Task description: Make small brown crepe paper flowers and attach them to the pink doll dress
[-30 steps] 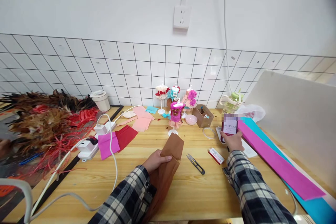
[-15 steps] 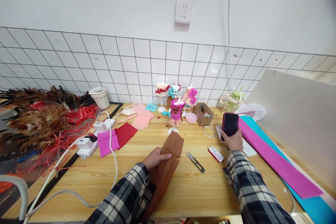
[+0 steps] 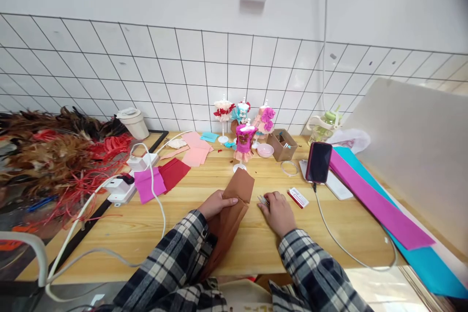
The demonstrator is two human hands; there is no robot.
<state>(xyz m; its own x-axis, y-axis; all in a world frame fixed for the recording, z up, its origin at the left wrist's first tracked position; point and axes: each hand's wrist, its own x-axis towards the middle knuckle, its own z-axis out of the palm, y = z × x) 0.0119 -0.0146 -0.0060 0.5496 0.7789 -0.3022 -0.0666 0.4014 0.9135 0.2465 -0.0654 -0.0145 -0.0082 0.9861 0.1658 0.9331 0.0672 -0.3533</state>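
Note:
My left hand [image 3: 218, 203] pinches a long folded strip of brown crepe paper [image 3: 239, 185], thumb on top. The strip's lower part runs down under my left sleeve. To the right, my right hand [image 3: 280, 212] is closed over the thread snips [image 3: 262, 200] at the tabletop; only the blade tips show past the fingers. Beyond the paper stands a small dress-form figure in a magenta paper dress [image 3: 245, 140]. The phone [image 3: 319, 162], with a cable plugged into its lower end, leans upright at the right.
Several more dressed figures [image 3: 224, 112] stand behind, beside a cardboard box [image 3: 281, 145] and a pink bowl [image 3: 265, 150]. A power strip [image 3: 122, 196] and red paper [image 3: 174, 175] lie left. Feathers [image 3: 54, 156] fill the far left. Long magenta paper [image 3: 380, 200] lies right, near a small red-and-white packet [image 3: 298, 198].
My right hand has let go of the phone, moved left and closed on the thread snips. My left hand keeps its hold on the brown paper. The camera view has tilted down.

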